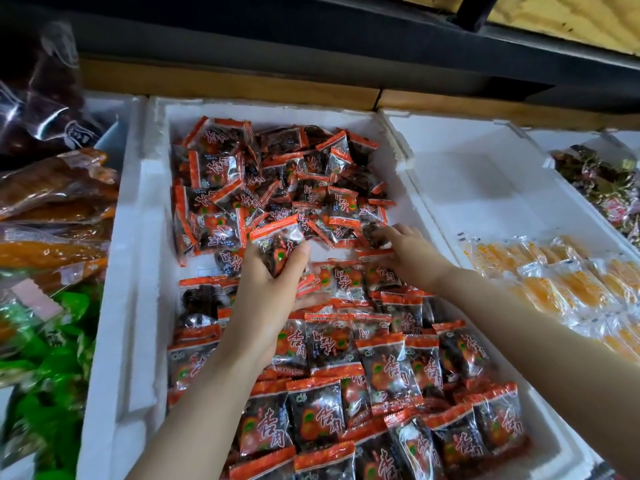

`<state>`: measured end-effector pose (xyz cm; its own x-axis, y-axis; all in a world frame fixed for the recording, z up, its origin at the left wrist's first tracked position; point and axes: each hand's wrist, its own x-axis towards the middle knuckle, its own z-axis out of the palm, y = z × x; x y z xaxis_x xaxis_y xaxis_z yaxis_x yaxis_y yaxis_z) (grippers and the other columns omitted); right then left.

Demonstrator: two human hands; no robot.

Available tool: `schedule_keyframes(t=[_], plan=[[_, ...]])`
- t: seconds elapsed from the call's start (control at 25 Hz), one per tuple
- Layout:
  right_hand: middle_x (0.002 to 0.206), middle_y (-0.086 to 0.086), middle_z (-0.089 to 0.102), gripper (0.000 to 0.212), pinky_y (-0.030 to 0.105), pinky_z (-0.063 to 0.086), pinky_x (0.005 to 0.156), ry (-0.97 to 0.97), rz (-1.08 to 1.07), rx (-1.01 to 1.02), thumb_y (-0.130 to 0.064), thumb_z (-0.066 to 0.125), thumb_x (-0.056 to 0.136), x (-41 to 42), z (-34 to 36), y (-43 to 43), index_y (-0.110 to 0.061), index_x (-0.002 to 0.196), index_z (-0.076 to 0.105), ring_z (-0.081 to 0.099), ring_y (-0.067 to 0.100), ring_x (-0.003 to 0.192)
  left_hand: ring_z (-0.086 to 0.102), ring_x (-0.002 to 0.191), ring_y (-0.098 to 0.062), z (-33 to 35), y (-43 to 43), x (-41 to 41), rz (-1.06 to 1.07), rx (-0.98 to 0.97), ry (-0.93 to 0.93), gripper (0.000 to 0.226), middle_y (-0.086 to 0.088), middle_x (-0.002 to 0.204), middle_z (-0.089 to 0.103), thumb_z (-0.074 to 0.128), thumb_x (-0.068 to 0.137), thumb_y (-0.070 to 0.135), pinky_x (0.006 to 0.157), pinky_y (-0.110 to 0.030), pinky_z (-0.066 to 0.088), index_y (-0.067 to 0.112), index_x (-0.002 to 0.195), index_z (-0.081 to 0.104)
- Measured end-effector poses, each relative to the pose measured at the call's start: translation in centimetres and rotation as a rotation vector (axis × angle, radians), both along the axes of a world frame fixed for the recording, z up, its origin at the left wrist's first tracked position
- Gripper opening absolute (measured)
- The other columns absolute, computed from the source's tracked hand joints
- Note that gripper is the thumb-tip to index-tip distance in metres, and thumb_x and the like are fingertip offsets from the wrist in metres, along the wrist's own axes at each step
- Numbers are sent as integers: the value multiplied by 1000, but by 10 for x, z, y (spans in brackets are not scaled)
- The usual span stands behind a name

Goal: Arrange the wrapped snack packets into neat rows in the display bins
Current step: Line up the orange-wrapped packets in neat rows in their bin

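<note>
The left hand grips a packet with red edges and a clear front between its thumb and curled fingers. It holds the packet up over the middle of the white foam bin. More packets may be stacked beneath it in the palm, but that is hard to tell. The right hand reaches over the bin towards its right wall. Its fingertips touch a packet at the near right edge of the pile; whether they pinch it cannot be told.

The pile fills the far half of the bin, with its packets jumbled, tilted and overlapping at all angles. The rows fill the near half, where packets of the same kind overlap like tiles up to the near edge. Most have their red top seams towards the far side. Between pile and rows, a strip of white bin floor shows near the left wall.

A second bin touches the right wall, with yellow packets lying in its near half. Beyond that, at the right edge of the view, a third bin holds mixed wrapped sweets.

To the left of the main bin lie green packets, with orange-brown packs further back and dark bags at the far left corner. A wooden ledge runs along the far edges of the bins.
</note>
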<state>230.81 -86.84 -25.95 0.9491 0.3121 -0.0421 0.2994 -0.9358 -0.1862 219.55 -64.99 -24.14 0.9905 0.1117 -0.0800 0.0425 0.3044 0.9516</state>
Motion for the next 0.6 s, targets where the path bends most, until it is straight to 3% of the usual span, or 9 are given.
schedule_keyframes(t=[0.12,0.24,0.28,0.36,0.44,0.56,0.6], plan=[[138,2,44,48,34,32,105,-46,157,-52,-11,59,89,-11,0,0,-22,134,48,39,23,129,68,87,-15,2,-1,1,-1,-4,-12,28,-7,91,60,56,92,25,67,-42,60,5,111,48],[142,-1,40,49,31,32,106,-44,168,-81,-13,59,90,-21,7,5,-22,136,45,38,20,131,69,75,-5,6,-4,-3,-24,-68,-6,19,21,69,65,49,95,31,63,-39,60,14,104,48],[138,-1,42,46,29,34,105,-95,174,2,-16,58,91,-26,12,12,-20,135,46,41,18,128,67,76,-2,8,-4,-4,-37,-89,-2,15,25,70,65,47,95,34,61,-36,60,21,101,49],[128,-5,48,43,26,42,99,-102,157,373,-28,55,92,-48,27,36,-19,133,44,50,6,114,58,96,3,11,-3,-5,-60,-108,29,9,29,102,58,45,93,43,62,-33,60,36,97,48],[124,-11,48,58,18,47,87,2,178,667,-43,56,83,-75,44,64,-24,134,38,56,-1,100,54,116,-9,12,-3,-6,-107,-88,85,21,17,130,48,43,84,55,73,-40,60,44,101,45],[126,-16,40,78,14,44,80,81,187,638,-44,70,73,-95,53,85,-27,139,33,54,1,99,69,94,-9,10,-2,-9,-198,-135,93,38,16,116,56,34,88,56,71,-42,60,38,120,42],[127,-18,37,82,13,41,82,99,150,626,-40,74,72,-95,52,87,-27,140,31,51,1,104,69,94,-11,8,-3,-8,-218,-146,96,43,10,120,58,32,90,56,71,-42,60,34,125,45]])
